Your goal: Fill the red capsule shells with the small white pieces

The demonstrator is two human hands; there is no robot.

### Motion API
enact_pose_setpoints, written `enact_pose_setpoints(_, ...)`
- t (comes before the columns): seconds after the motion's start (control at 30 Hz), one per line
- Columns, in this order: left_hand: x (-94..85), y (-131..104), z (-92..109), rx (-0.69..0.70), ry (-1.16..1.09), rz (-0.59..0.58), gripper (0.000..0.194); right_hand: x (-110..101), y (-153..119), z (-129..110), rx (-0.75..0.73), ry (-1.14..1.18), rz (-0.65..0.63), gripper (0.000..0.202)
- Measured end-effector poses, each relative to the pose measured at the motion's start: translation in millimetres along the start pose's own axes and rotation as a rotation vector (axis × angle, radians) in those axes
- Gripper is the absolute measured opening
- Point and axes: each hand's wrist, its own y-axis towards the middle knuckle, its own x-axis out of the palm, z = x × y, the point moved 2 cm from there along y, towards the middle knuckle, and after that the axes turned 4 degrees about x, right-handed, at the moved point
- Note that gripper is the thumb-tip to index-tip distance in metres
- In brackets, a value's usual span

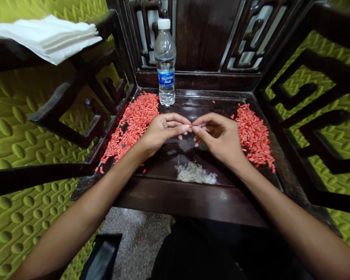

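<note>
Over the middle of the dark wooden seat (157, 167), my left hand (166, 130) and my right hand (218, 134) meet fingertip to fingertip. Both pinch one small red piece (190, 126), mostly covered by the thumbs and fingers. A wide heap of small red tube-like pieces (134, 120) spreads out to the left of my left hand. Beside my right hand lies a smaller heap of similar red pieces (253, 134). Nearer to me, below the hands, sits a little pile of whitish translucent bits (195, 173).
An upright Aquafina water bottle (165, 62) with a white cap stands behind my left hand. White folded tissues (46, 37) rest on the left armrest. Carved wooden armrests (312, 85) and a panelled backrest (204, 35) enclose the seat. A dark mesh item (100, 256) is below.
</note>
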Motion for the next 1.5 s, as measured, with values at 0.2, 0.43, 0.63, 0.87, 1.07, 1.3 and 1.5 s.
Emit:
enact_pose_setpoints(0.2,1.8,-0.6,1.5,-0.012,0.017,0.013,0.036,0.3,-0.1,0.6,0.005,0.016,0.016,0.043)
enact_pose_setpoints(0.43,1.4,-0.4,-1.2,-0.01,0.02,0.024,0.037,0.0,-1.0,-0.7,-0.023,-0.026,0.016,0.04)
enact_pose_setpoints(0.63,1.8,0.4,-1.2,0.015,0.039,0.003,0.034,-0.4,-1.8,2.4,-0.058,-0.073,0.013,0.038)
enact_pose_setpoints(0.87,1.4,1.1,-0.6,0.011,0.096,-0.007,0.039,-2.0,-1.3,2.4,-0.066,-0.108,0.01,0.036)
enact_pose_setpoints(1.07,2.2,-0.5,-0.8,-0.005,0.117,0.01,0.043,-0.5,-0.9,3.1,-0.035,-0.068,-0.005,0.041)
enact_pose_setpoints(1.3,3.1,-0.3,-0.7,0.024,0.116,-0.012,0.041,6.1,-4.3,8.0,-0.03,0.073,0.044,0.045)
enact_pose_setpoints(1.5,1.1,1.3,-1.4,0.003,0.156,0.01,0.044,8.9,-3.2,15.2,0.056,0.151,0.012,0.048)
